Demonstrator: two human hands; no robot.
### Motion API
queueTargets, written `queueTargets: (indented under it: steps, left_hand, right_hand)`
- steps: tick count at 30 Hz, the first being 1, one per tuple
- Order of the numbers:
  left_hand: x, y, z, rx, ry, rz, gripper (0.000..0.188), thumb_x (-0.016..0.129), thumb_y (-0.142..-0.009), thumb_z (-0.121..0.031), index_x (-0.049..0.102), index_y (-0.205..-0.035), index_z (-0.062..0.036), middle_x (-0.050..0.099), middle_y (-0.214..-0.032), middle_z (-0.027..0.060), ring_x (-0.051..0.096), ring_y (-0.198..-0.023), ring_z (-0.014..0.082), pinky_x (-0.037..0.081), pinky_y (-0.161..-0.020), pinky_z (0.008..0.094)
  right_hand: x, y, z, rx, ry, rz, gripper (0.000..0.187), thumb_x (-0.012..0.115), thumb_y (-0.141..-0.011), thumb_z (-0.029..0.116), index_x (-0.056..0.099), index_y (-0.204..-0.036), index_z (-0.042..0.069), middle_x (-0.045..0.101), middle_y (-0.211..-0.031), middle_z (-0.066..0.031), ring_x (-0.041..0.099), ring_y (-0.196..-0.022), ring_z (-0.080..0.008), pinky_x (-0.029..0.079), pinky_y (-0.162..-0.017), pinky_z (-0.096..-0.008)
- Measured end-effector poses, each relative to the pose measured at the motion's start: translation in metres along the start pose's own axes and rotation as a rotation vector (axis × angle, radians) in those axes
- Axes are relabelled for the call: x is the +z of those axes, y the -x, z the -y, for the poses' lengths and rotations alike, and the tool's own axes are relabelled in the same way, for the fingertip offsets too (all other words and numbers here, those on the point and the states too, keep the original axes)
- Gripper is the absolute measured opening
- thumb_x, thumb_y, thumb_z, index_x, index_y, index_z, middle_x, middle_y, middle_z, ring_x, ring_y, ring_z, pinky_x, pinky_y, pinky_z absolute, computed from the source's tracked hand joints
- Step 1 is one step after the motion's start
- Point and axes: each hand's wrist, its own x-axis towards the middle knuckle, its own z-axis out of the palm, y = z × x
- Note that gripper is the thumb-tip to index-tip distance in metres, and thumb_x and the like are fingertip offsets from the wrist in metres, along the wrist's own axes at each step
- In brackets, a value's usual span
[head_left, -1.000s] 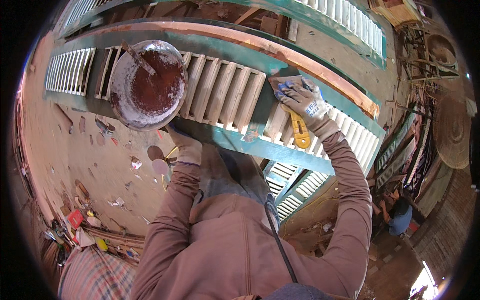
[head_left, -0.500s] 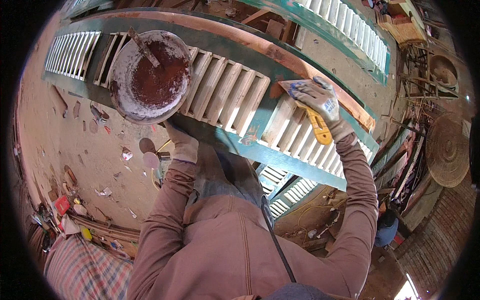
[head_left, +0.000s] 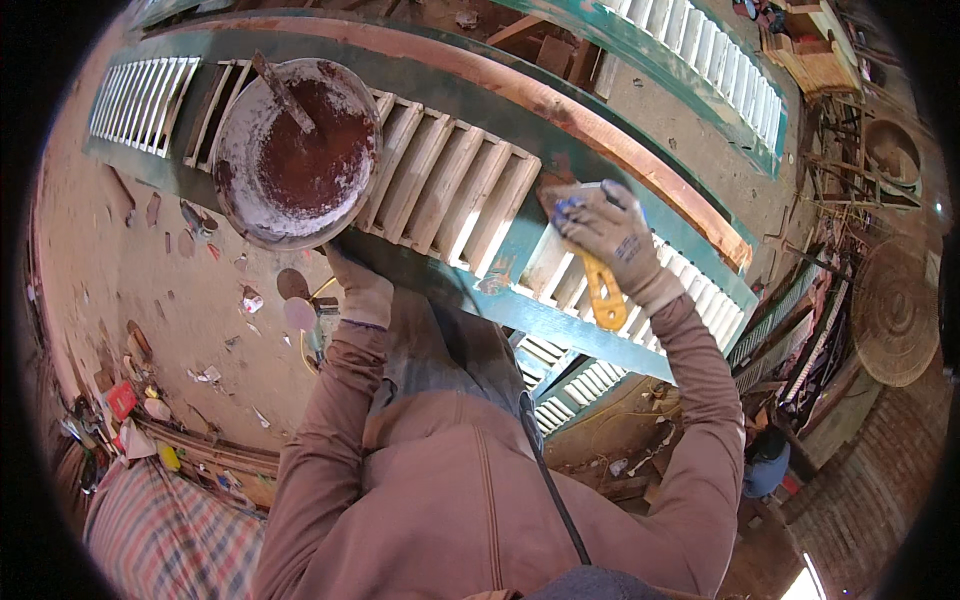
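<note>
My left hand [head_left: 362, 291], in a dirty work glove, grips a round metal bowl [head_left: 237, 195] from its near side; the fingers under it are hidden. Reddish-brown paste [head_left: 305, 160] fills the bowl's middle, with pale residue round the wall. A flat stick-like tool [head_left: 284, 95] leans in the paste. Gloved too, my right hand [head_left: 617, 238] is closed round a putty knife [head_left: 603, 292] with a yellow handle. The blade lies at the solid green rail between two slatted sections of a louvered shutter [head_left: 500, 270], beside a reddish smear. Bare wooden slats [head_left: 440, 185] sit left of that rail.
A reddish wooden beam [head_left: 540, 95] runs along the shutter's far side. Another green louvered shutter [head_left: 690, 50] lies beyond it. Scraps litter the dirt floor [head_left: 190, 330] at left. A round woven tray [head_left: 897, 310] stands at right, and checked cloth [head_left: 180, 530] lies at lower left.
My right hand and the putty knife have moved left and a little nearer to me, across the shutter's rail. The left hand and bowl have barely shifted.
</note>
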Motion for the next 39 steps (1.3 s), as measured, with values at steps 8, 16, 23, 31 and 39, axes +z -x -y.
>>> queueTargets:
  steps: [8, 16, 23, 31, 39]
  left_hand:
    - [-0.023, -0.014, 0.007, 0.045, 0.045, 0.092, 0.06, 0.042, -0.104, -0.052, 0.049, -0.144, -0.008, 0.052, -0.145, 0.0101, 0.051, -0.131, 0.0324, 0.038, -0.114, 0.0474]
    - [-0.005, 0.0, -0.001, -0.056, 0.142, 0.03, 0.061, 0.041, -0.105, -0.05, 0.046, -0.147, -0.0063, 0.052, -0.145, 0.0104, 0.049, -0.132, 0.0305, 0.038, -0.114, 0.0452]
    - [-0.069, -0.041, 0.016, 0.113, -0.126, 0.136, 0.052, 0.037, -0.108, -0.042, 0.046, -0.145, -0.0063, 0.05, -0.146, 0.0111, 0.05, -0.131, 0.0296, 0.039, -0.113, 0.0435]
    - [-0.006, -0.008, 0.006, 0.125, -0.023, -0.078, 0.059, 0.038, -0.106, -0.049, 0.045, -0.146, -0.007, 0.049, -0.147, 0.0112, 0.049, -0.132, 0.0307, 0.039, -0.113, 0.0459]
    - [-0.057, -0.03, 0.011, 0.008, 0.075, 0.071, 0.06, 0.039, -0.106, -0.051, 0.045, -0.147, -0.0087, 0.05, -0.146, 0.0105, 0.049, -0.131, 0.0326, 0.039, -0.113, 0.0492]
  right_hand:
    - [-0.009, -0.026, -0.008, 0.094, 0.13, -0.092, 0.027, 0.068, -0.086, 0.024, 0.071, -0.113, 0.021, 0.073, -0.114, 0.0019, 0.065, -0.115, -0.0163, 0.031, -0.116, -0.047]
    - [0.001, 0.006, 0.015, 0.078, -0.156, 0.099, 0.042, 0.06, -0.096, 0.025, 0.058, -0.134, 0.009, 0.063, -0.134, -0.0121, 0.062, -0.122, -0.0255, 0.046, -0.11, -0.0425]
    - [-0.003, -0.024, -0.037, 0.095, -0.011, -0.077, 0.03, 0.061, -0.091, 0.022, 0.069, -0.119, 0.019, 0.069, -0.127, -0.0021, 0.062, -0.122, -0.016, 0.037, -0.111, -0.043]
    - [-0.015, -0.008, -0.012, -0.01, -0.118, -0.03, 0.026, 0.061, -0.089, 0.02, 0.071, -0.114, 0.018, 0.074, -0.112, -0.0024, 0.067, -0.112, -0.0203, 0.041, -0.107, -0.043]
    - [-0.005, -0.017, -0.009, -0.036, -0.029, -0.046, 0.029, 0.065, -0.087, 0.026, 0.07, -0.114, 0.017, 0.071, -0.119, -0.0026, 0.064, -0.117, -0.0209, 0.04, -0.107, -0.0453]
